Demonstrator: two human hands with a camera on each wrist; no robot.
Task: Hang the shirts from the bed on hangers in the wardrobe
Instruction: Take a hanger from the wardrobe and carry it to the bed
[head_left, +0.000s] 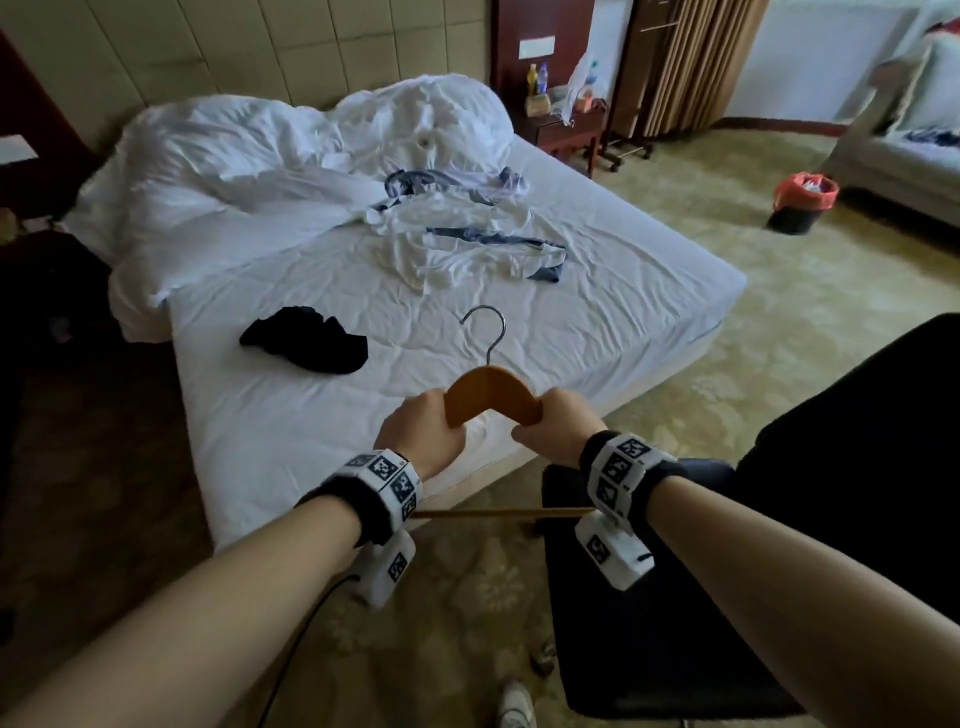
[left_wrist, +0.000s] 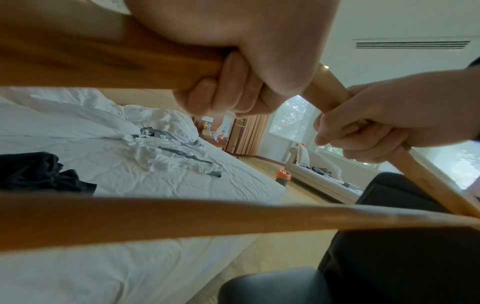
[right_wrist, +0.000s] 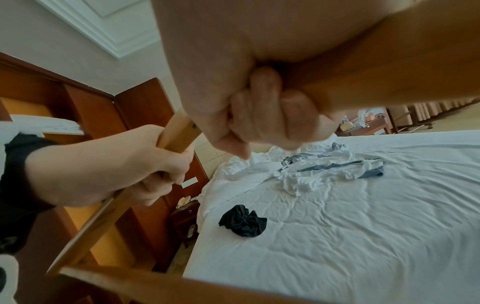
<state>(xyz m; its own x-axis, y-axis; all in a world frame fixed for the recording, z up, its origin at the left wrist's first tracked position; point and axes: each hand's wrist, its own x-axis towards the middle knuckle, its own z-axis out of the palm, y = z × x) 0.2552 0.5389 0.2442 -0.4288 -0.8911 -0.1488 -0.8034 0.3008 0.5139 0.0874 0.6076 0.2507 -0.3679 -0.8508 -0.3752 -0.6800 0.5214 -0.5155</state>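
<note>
Fingers (left_wrist: 228, 86) of both hands curl tightly around the wooden hanger (head_left: 491, 389).

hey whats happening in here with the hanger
A person stands at the foot of the bed, gripping a wooden hanger with both hands: the left hand on one shoulder of it, the right hand on the other. No garment is on it yet. A white shirt with dark trim lies crumpled on the sheet, and a dark garment lies nearer the hands.
</note>
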